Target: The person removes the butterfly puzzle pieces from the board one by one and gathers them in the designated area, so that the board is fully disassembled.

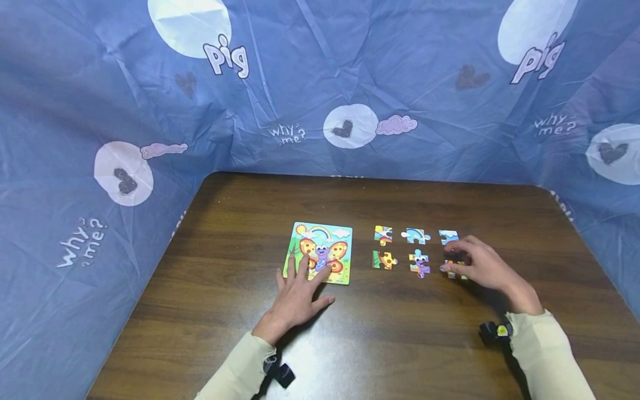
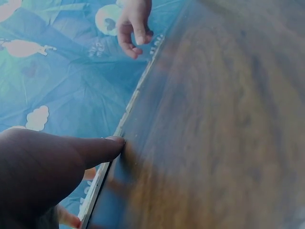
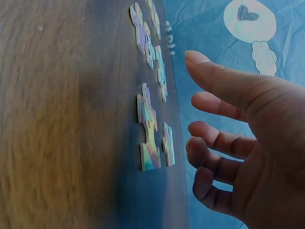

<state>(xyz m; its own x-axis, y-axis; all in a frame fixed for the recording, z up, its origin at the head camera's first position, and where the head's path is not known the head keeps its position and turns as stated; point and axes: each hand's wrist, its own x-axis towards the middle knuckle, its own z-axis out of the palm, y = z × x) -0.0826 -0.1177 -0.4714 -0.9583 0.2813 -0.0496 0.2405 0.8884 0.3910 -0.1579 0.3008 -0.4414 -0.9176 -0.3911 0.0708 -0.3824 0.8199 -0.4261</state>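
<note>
A square butterfly picture board point(image 1: 343, 233) lies on the table, its lower left part under the spread fingers of my left hand point(image 1: 295, 297). Two rows of jigsaw pieces are to its right: a sun piece point(image 1: 383, 233), a rainbow piece point(image 1: 415, 236) and a cloud piece point(image 1: 448, 236) behind; a green-edged piece point(image 1: 384, 260), a purple body piece point(image 1: 419, 264) and a partly hidden piece point(image 1: 451, 274) in front. Over that last one hovers my right hand point(image 1: 487, 266). In the right wrist view the right hand point(image 3: 257, 138) has loosely bent fingers, apart from the pieces, holding nothing.
The brown wooden table point(image 1: 375, 339) has a blue printed cloth point(image 1: 310, 72) behind it and at both sides. Black wrist cameras sit at the left point(image 1: 279, 371) and right point(image 1: 495, 332) cuffs.
</note>
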